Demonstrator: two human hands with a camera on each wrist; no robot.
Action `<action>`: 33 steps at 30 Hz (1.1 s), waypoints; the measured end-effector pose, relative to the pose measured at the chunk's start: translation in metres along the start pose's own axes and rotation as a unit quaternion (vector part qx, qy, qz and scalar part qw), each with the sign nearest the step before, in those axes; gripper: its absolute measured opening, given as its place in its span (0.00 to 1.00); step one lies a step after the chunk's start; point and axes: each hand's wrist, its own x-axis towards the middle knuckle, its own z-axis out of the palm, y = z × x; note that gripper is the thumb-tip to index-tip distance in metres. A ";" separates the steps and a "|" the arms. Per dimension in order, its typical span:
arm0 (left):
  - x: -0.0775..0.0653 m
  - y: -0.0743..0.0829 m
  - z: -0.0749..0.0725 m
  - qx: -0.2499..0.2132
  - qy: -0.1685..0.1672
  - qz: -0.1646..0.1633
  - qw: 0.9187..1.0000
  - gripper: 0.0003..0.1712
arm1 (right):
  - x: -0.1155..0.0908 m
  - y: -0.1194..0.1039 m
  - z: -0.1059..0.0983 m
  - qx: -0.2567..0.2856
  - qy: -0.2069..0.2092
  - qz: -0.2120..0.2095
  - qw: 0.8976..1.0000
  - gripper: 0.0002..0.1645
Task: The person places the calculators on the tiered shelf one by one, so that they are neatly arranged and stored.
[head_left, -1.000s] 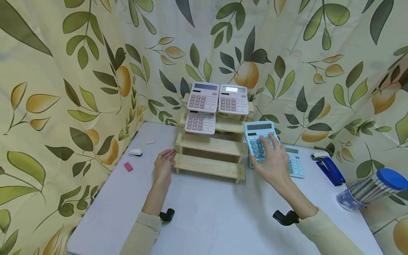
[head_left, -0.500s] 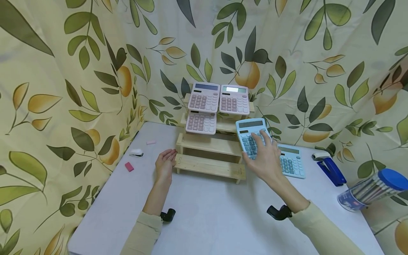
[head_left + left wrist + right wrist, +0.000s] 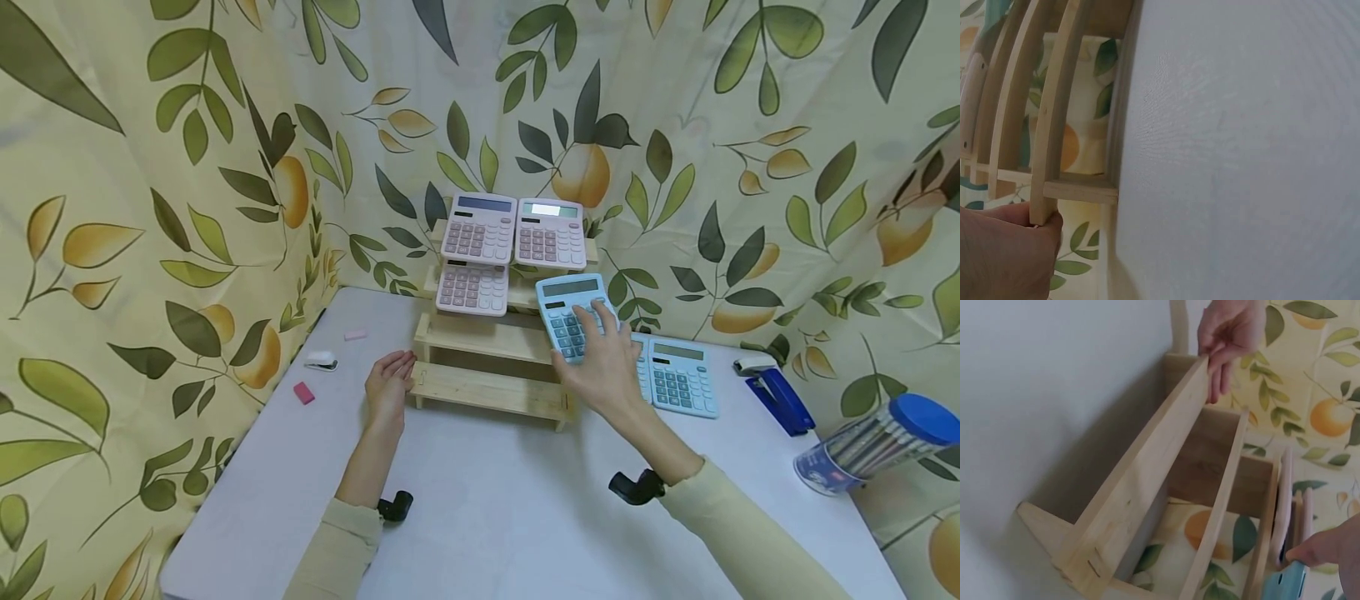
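A light-blue calculator [image 3: 561,321] is gripped by my right hand [image 3: 606,367], tilted up beside the right end of a stepped wooden rack [image 3: 487,390]. The right wrist view shows the thumb [image 3: 1322,548] against the edge of the calculator [image 3: 1286,582]. My left hand [image 3: 386,392] pinches the left end of the rack's lowest board, as the left wrist view shows with fingers and thumb about the board [image 3: 1044,206]. Three pink calculators stand on the upper steps: two on top, left [image 3: 480,229] and right [image 3: 550,235], and one lower left [image 3: 472,292].
Two more blue calculators lie on the table, one [image 3: 682,379] partly covering my view less than the other [image 3: 642,367]. Farther right are a blue stapler [image 3: 780,404] and a pencil tub [image 3: 832,467]. Left lie a white stapler [image 3: 321,360] and a pink eraser [image 3: 303,392].
My right hand has carried the blue calculator leftward, off the table calculators and up to the rack's right end. The left hand stays on the lowest board.
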 end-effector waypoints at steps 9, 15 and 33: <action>0.002 -0.003 -0.001 0.008 0.000 -0.005 1.000 0.38 | 0.004 -0.009 0.006 0.007 -0.005 0.003 1.000 0.47; 0.003 -0.004 -0.001 0.007 0.007 -0.003 1.000 0.36 | 0.008 -0.016 0.010 0.014 -0.004 -0.005 1.000 0.47; 0.002 -0.004 0.000 0.008 0.009 -0.003 1.000 0.35 | 0.024 -0.030 0.026 0.014 0.010 0.013 1.000 0.45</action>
